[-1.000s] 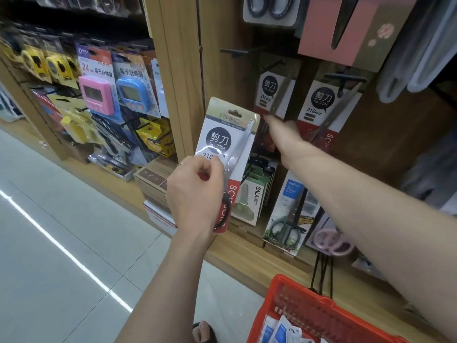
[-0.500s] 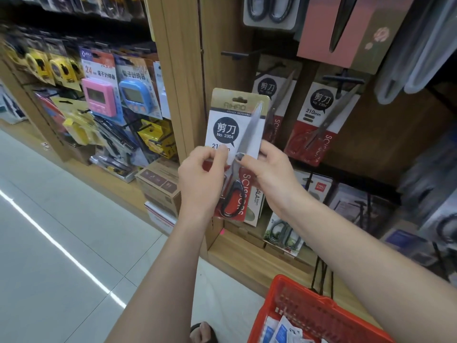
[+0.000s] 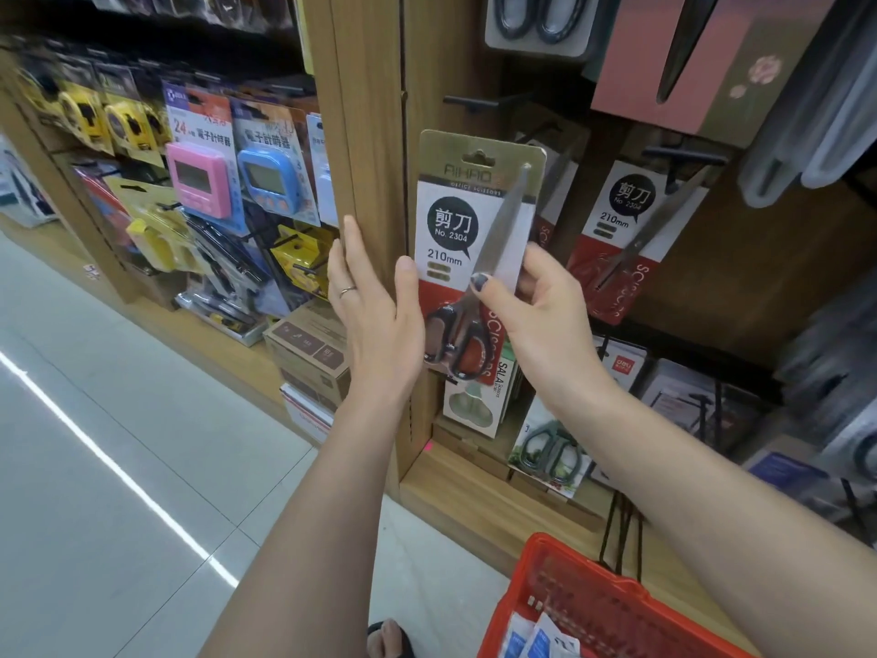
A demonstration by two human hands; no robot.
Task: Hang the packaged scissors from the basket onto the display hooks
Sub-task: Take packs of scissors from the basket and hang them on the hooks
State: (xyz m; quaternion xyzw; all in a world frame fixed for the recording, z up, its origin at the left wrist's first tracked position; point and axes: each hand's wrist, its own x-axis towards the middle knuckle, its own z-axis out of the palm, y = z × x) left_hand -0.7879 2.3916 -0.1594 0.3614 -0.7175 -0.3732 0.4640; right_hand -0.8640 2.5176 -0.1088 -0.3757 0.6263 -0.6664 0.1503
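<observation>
- The right hand [image 3: 536,325] pinches the scissors pack [image 3: 474,239] at its right edge, thumb on the front near the blade, fingers behind the card.
- The left hand [image 3: 375,320] is flat, fingers straight and together; its thumb touches the pack's left edge. A ring [image 3: 347,291] sits on one finger.
- The pack is held upright in front of the wooden post [image 3: 375,135], below an empty black hook [image 3: 470,102]; its hang hole is clear of any hook.
- Two matching packs [image 3: 626,230] hang on hooks just to the right, behind the held one.
- A red basket [image 3: 583,605] sits at the lower right with white-and-blue packets [image 3: 536,638] inside.
- Pink and blue timers [image 3: 197,178] hang on the shelf to the left of the post.
</observation>
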